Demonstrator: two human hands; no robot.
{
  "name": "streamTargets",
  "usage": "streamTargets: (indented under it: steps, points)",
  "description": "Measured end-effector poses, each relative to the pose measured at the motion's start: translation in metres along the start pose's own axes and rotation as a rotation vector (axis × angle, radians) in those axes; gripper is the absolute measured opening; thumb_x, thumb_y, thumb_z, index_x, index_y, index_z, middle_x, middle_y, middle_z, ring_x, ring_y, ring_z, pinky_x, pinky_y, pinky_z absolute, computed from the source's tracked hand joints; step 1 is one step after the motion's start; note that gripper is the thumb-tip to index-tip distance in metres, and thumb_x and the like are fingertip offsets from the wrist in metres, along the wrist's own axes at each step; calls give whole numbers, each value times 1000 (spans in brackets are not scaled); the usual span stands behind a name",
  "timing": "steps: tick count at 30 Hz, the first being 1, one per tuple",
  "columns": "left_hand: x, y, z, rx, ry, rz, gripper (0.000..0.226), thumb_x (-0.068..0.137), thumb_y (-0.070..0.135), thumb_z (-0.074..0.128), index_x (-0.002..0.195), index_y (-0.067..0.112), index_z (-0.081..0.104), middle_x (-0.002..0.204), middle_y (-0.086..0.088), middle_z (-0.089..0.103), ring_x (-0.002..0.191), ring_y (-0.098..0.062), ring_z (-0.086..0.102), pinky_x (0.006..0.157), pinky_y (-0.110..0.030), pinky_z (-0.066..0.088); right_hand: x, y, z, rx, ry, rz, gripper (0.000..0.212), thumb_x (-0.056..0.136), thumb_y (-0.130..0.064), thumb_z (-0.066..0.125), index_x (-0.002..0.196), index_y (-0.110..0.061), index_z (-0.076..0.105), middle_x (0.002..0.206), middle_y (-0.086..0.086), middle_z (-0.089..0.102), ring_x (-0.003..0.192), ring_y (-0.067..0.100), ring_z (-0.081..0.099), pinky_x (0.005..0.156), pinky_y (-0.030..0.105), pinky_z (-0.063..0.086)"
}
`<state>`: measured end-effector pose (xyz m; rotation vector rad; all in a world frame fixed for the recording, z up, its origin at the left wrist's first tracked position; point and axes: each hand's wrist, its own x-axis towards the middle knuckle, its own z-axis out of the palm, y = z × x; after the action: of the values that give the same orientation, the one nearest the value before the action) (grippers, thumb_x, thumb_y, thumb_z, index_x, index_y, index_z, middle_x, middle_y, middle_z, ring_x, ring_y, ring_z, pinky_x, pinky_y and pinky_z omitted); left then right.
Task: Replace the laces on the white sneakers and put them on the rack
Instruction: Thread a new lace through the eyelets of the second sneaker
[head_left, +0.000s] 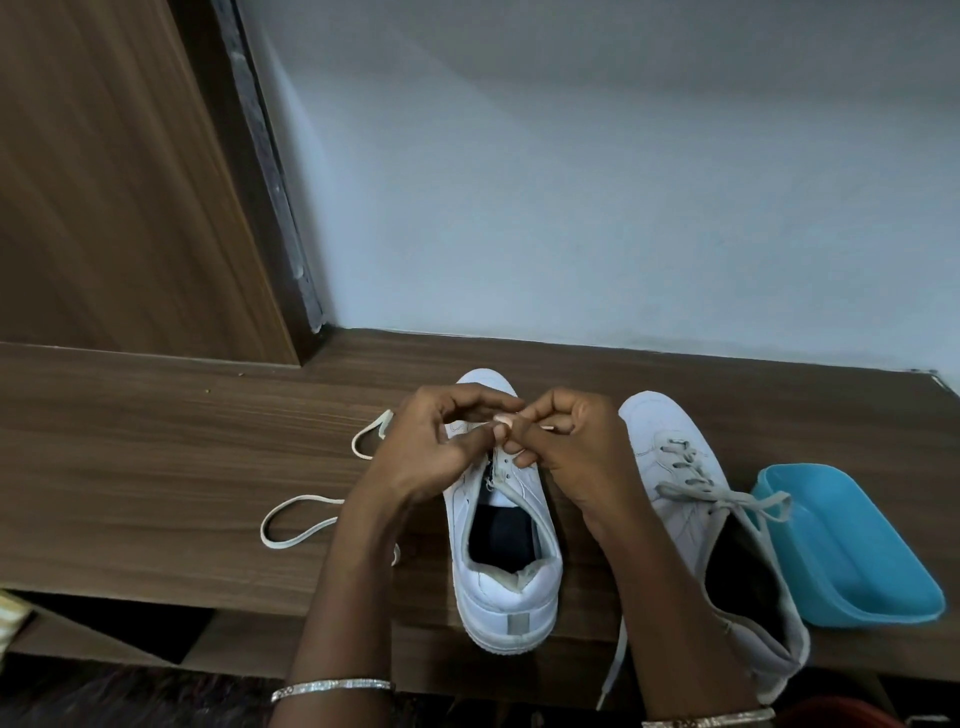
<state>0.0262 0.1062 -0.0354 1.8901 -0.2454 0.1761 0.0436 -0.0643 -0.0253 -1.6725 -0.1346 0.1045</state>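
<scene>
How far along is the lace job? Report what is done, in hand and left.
Looks done: the right sneaker is laced and tied in a bow. In hand: the left hand and right hand pinch a lace at the eyelets of the middle sneaker; most of that lace lies loose on the wooden top. Left: finish this sneaker, then put both on the rack.

Lace (311, 499) is pinched by left hand (431, 447) and right hand (566, 441), fingers curled, over the eyelets of the middle white sneaker (504, 561) on the wooden top (156, 467), slack looped leftward; the laced sneaker (675, 467) and blue tray (852, 545) are set to its right.
</scene>
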Motion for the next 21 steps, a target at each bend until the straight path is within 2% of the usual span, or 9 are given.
streamTargets:
  steps: [3,5,8,12,14,15,17,19,21]
  points:
    - [2,-6,0,-34,-9,-3,19,90,6,71,104,18,77,92,-7,77,92,-31,72,92,-52,55,0,-1,-5,30,43,14,15,80,-15,85,80,-2,75,70,14,74,58,11,63,58,17,50]
    - [4,-7,3,-61,7,-14,14,89,11,71,100,18,77,90,-9,76,90,-36,70,90,-57,55,0,-2,-9,75,41,39,17,80,-21,84,82,-5,78,73,13,75,58,8,60,57,15,48]
    - [7,-10,5,-3,64,-5,14,86,28,71,98,24,78,91,1,78,88,-29,73,84,-57,56,0,-2,-10,93,-2,70,14,87,-19,77,90,-5,77,78,9,77,62,8,63,60,15,48]
    - [7,-18,-2,87,112,-10,19,82,43,73,94,30,80,86,9,77,76,-42,67,71,-56,56,1,-3,-7,84,-39,91,11,94,-13,70,101,-6,72,82,8,78,67,11,68,62,17,50]
    - [5,-19,-5,109,180,-29,9,81,35,81,87,27,81,70,13,72,55,-35,54,55,-44,50,1,-3,-5,-23,-6,66,5,92,-8,71,97,-7,72,79,6,77,65,6,67,63,15,51]
    - [5,-18,-5,105,218,-50,6,81,29,83,84,24,81,58,15,66,47,-23,44,50,-34,40,0,-3,-5,-95,2,52,8,89,-4,71,95,-9,73,79,5,76,66,5,66,65,15,52]
    - [3,-18,-7,82,246,-99,7,82,23,82,84,16,81,45,16,55,40,-5,35,49,-23,30,1,-3,-4,-212,-44,64,22,82,1,73,96,-16,73,90,3,73,74,8,63,73,20,54]
    - [2,-17,-9,78,222,-130,8,83,21,81,86,13,80,44,17,54,38,0,37,45,-18,29,-1,-5,-6,-311,-169,122,38,75,-4,78,105,-25,67,103,-1,63,84,9,56,80,27,53]
    - [1,-14,-10,105,170,-137,7,84,19,81,87,13,80,50,18,61,40,1,47,45,-16,34,-3,-5,-7,-457,-293,143,56,70,-15,85,115,-33,56,111,-6,53,92,8,50,81,26,48]
